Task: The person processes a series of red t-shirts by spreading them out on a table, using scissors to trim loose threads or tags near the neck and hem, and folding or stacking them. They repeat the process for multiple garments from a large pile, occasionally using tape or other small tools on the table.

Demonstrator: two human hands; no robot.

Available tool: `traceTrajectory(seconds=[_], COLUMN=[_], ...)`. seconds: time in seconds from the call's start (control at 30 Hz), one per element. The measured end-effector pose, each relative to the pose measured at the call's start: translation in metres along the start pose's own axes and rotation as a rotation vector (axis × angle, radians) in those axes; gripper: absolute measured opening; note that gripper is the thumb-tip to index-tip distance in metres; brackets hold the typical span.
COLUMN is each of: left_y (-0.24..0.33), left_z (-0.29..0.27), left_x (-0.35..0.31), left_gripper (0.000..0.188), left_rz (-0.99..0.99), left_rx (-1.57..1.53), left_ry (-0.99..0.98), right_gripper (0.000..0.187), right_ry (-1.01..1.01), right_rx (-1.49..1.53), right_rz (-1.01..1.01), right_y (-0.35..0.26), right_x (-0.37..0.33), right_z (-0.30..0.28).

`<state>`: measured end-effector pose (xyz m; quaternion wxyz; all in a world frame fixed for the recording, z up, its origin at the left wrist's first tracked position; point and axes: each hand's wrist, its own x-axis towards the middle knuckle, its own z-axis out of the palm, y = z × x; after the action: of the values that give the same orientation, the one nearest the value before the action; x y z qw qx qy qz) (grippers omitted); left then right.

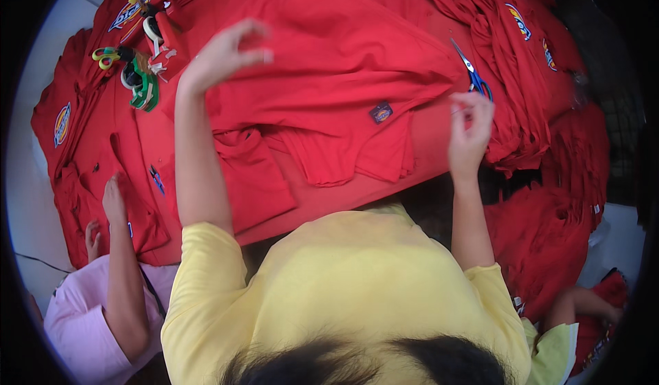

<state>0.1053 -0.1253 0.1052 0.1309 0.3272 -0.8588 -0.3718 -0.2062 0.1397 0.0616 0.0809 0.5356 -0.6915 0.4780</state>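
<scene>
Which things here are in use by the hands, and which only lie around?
In use:
- left hand, raised over the red garment
- right hand by the blue scissors

Lying around:
- yellow-green scissors
- tape rolls
- folded red pile

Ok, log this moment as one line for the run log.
left hand raised above red shirt | right hand pinching, beside blue scissors | co-worker's hand on a garment

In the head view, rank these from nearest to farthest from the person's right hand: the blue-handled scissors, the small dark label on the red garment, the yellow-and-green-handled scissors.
1. Blue-handled scissors: just above the right hand, nearly touching its fingertips.
2. Small dark label: to the hand's left, on the red garment at table centre.
3. Yellow-and-green-handled scissors: far left, beyond the raised left hand.
</scene>
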Motion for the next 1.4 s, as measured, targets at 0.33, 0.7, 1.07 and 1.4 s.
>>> traceTrajectory(seconds=[0.33,0.7,1.07,1.4], left_y=[-0.098,-0.090,-0.109,-0.121], left_z=[0.006,0.018,0.017,0.023], left_x=[-0.103,-0.135,-0.080,-0.102], left_gripper=[0.047,0.017,0.025,0.014], left_rz=[-0.352,-0.203,-0.405,-0.406], left_rx=[-0.174,-0.004,-0.403,-0.908], left_ry=[-0.037,0.233,0.088,0.122], right_gripper=[0.022,0.018,0.011,0.013], right_ry=[-1.230,-1.105,-0.373,-0.367], right_rx=[0.111,0.150,0.517,0.682], right_rz=[-0.630,-0.489,0.566,0.582], right_y=[-0.045,-0.014,0.057,0.061], right_x=[-0.078,-0.090,-0.033,-0.034], right_z=[0.059,0.031,0.087,0.086])
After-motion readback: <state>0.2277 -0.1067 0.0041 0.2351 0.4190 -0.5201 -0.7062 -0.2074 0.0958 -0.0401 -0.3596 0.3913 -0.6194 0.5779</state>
